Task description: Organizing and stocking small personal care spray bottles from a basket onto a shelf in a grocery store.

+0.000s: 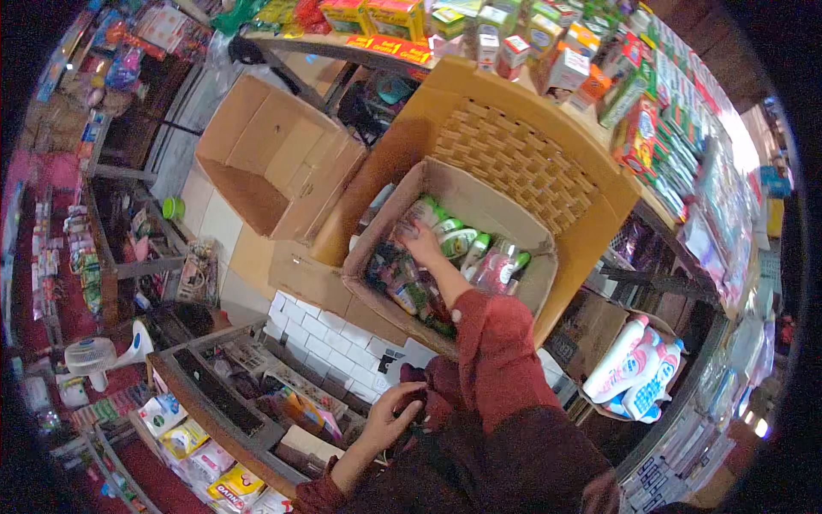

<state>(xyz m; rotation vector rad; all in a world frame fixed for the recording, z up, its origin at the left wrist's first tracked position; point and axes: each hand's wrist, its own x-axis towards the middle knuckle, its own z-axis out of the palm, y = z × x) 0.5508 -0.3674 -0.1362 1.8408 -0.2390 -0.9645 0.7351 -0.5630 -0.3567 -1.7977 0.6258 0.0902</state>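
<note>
An open cardboard box (386, 173) stands on a brown wicker-backed plastic chair (514, 160). It holds several bottles with green caps (457, 243), a clear bottle with pink on it (493, 268) and dark packets (411, 292). My right hand (419, 241) reaches into the box and touches the things at its upper left; whether the fingers grip anything is not clear. My left hand (393, 416) is near my body below the box, its fingers curled beside a dark red cloth (437, 401). It is unclear whether it holds the cloth.
An empty cardboard box (282, 160) lies open to the upper left. Shelves of small boxed goods (568, 67) run behind the chair. A carton of white bottles (636, 372) stands at the right. A wooden drawer unit (218, 411) is at the lower left, near a white fan (91, 356).
</note>
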